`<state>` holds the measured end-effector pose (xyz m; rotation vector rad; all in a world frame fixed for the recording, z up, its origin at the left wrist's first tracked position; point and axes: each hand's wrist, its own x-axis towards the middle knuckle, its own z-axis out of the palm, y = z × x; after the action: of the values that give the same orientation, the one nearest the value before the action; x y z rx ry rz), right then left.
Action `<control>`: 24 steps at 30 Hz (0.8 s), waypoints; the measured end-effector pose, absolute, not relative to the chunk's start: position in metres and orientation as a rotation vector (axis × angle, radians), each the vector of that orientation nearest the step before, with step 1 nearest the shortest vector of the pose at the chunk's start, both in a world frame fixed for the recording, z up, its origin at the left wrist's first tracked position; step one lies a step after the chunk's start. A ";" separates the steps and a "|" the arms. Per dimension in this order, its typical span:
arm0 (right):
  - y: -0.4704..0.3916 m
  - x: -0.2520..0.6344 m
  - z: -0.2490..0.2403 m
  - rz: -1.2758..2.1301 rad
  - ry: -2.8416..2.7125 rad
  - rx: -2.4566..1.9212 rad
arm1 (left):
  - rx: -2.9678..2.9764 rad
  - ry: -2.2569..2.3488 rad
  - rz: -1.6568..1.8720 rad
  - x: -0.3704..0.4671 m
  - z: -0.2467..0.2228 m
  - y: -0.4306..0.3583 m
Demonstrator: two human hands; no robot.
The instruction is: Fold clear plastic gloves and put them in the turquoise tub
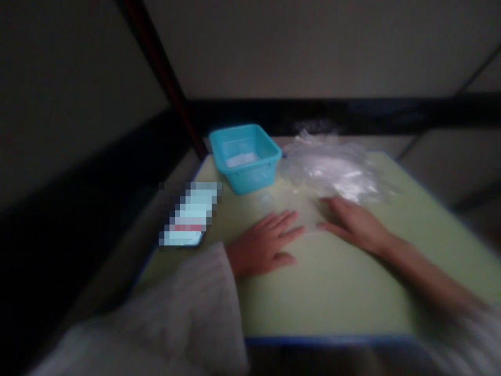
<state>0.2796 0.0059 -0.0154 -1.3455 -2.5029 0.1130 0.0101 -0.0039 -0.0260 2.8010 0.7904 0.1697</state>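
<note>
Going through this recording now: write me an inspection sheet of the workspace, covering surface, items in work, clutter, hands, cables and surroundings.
Surface: pale green tabletop with blue edging.
Items in work: heap of crumpled clear plastic film at the far side; turquoise rectangular plastic basket left of it, with something flat and white inside; a faint transparent sheet seems to lie in front of the heap.
Clutter: pixelated slab-shaped object at the left edge, details masked.
Hands: bare left hand palm down, fingers spread; bare right hand open beside the heap, contact unclear through blur.
Cables: nothing seen.
Surroundings: dim, grey-beige panels with a dark horizontal band.
</note>
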 end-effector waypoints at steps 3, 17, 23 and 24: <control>0.008 0.284 -0.015 0.068 -2.436 -1.377 | 2.791 0.800 0.140 0.009 -0.025 -0.004; 0.010 0.286 -0.015 -0.008 -2.437 -1.410 | 2.839 0.564 0.131 0.011 -0.021 -0.008; 0.010 0.286 -0.017 -0.019 -2.443 -1.412 | 2.798 0.532 0.149 0.018 -0.019 -0.026; 0.010 0.286 -0.016 -0.019 -2.444 -1.411 | 2.787 0.524 0.165 0.020 -0.020 -0.032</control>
<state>0.2860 0.0100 -0.0164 -1.4113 -2.4435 -0.0188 0.0203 -0.0315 -0.0197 2.7873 0.5239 0.1655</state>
